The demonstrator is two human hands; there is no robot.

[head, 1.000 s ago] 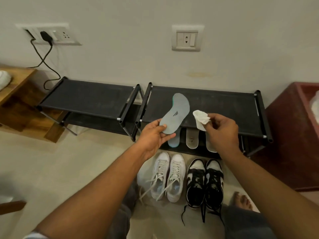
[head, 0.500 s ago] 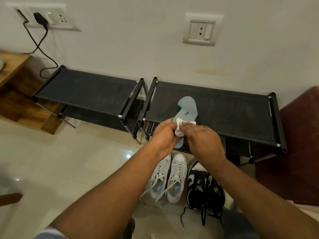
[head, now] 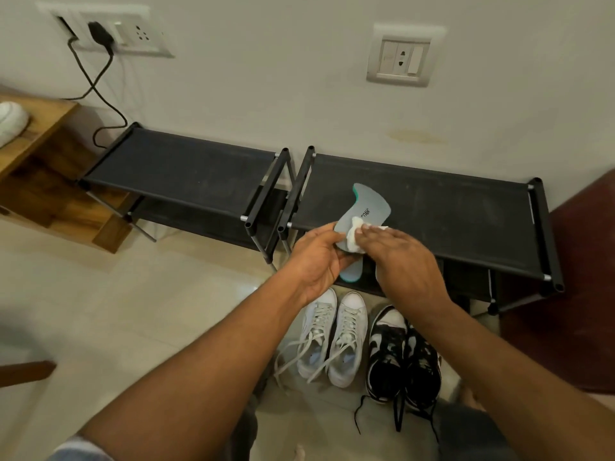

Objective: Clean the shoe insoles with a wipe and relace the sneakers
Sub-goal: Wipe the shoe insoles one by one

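Note:
My left hand (head: 321,257) grips a grey insole (head: 369,207) with a teal edge by its lower half, holding it up over the black shoe rack (head: 449,207). My right hand (head: 404,257) presses a crumpled white wipe (head: 356,236) flat against the middle of the insole, fingers stretched over it. Below, on the floor, stands a pair of white sneakers (head: 336,341) with loose laces, and to their right a pair of black-and-white sneakers (head: 402,357) with untied black laces. Another insole (head: 351,272) peeks out below my left hand.
A second black rack (head: 179,171) stands to the left, beside a wooden shelf unit (head: 36,168). A charger cable (head: 100,94) hangs from a wall socket. A dark red cabinet (head: 585,277) borders the right side. Pale floor tiles (head: 116,311) spread to the left.
My right hand brought the wipe from beside the insole onto its surface and now lies flatter across it. My left hand lowered the insole slightly.

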